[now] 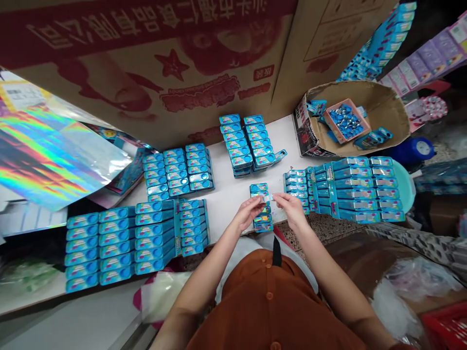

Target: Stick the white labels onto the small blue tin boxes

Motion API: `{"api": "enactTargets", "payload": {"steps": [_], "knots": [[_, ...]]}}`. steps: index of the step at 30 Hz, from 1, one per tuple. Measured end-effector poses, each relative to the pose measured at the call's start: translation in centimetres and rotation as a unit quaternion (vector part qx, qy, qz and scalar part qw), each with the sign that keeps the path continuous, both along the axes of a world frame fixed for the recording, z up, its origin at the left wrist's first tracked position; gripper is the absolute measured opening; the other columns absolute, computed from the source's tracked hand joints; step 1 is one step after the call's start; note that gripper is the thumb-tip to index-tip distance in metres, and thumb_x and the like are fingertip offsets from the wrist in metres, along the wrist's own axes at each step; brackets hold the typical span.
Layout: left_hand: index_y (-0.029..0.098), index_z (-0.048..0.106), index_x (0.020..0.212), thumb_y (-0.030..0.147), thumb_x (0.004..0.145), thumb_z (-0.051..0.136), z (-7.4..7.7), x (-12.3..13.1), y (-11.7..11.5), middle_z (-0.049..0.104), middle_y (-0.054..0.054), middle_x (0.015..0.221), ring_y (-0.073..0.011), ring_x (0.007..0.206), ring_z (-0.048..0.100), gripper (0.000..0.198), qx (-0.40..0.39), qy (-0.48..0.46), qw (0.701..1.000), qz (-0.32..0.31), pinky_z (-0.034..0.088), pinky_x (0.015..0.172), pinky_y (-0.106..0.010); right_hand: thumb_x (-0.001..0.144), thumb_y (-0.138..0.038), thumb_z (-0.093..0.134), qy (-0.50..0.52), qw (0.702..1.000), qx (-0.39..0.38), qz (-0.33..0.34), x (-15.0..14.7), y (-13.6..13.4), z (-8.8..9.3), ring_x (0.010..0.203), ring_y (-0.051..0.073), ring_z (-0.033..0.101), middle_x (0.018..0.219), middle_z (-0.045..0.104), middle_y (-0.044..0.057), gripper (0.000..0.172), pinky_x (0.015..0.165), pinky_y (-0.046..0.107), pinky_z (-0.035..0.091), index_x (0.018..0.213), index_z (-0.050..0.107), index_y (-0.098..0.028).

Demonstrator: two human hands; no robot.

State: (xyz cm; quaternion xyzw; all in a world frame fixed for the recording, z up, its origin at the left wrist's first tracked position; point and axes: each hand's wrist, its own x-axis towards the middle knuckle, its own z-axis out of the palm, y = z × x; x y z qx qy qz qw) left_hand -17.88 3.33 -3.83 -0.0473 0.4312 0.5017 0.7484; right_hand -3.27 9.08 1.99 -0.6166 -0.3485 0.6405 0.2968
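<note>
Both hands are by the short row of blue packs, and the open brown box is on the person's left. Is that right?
Wrong side: the head view shows the open brown box on the person's right. The left hand and right hand are by the short row of blue packs.

Glossy packs [263, 227], matt cardboard carton [219, 53], shiny sheet [60, 163]

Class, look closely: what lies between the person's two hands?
A small, pale strip lies between the left hand and the right hand, as the head view shows.
</note>
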Motion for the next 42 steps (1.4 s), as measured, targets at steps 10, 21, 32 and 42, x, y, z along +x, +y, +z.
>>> {"api": "enactTargets", "payload": {"steps": [10,21,32,42], "knots": [[0.014,0.068,0.076,0.031,0.057,0.081,-3.2,-2.1,1.8,0.067,-0.003,0.075,-0.0118,0.069,0.060,0.029,0.010,0.265,0.964,0.033,0.048,0.074,-0.027,0.056,-0.039,0.075,-0.055,0.998,0.011,-0.027,-1.4,1.6,-7.1,0.068,0.016,0.059,0.074,0.071,0.004,0.026,0.066,0.029,0.045,0.072,0.073,-0.018],[0.017,0.065,0.076,0.029,0.067,0.070,-8.8,-3.8,4.1,0.066,-0.003,0.074,-0.0148,0.071,0.060,0.016,0.035,0.443,0.896,0.011,0.048,0.073,-0.029,0.063,-0.042,0.068,-0.181,0.978,0.070,-0.076,-3.1,2.1,-14.2,0.087,0.023,0.062,0.092,0.068,0.008,0.028,0.081,0.034,0.048,0.074,0.072,-0.016],[0.017,0.064,0.080,0.033,0.070,0.070,-5.6,-4.9,4.1,0.067,-0.004,0.080,-0.0147,0.074,0.060,0.021,0.124,0.423,0.897,-0.039,0.048,0.075,-0.029,0.078,-0.048,0.054,-0.197,0.971,0.134,-0.006,-2.7,2.5,-13.3,0.088,0.020,0.059,0.096,0.068,0.007,0.035,0.084,0.031,0.045,0.087,0.070,-0.018],[0.016,0.066,0.078,0.034,0.067,0.073,-3.2,-4.4,3.9,0.066,-0.003,0.077,-0.0145,0.071,0.059,0.022,0.124,0.394,0.910,-0.049,0.046,0.073,-0.027,0.081,-0.062,0.044,-0.022,0.997,0.043,0.056,-3.6,2.4,-10.8,0.064,0.015,0.059,0.080,0.071,0.005,0.053,0.061,0.026,0.044,0.083,0.072,-0.017]]}}
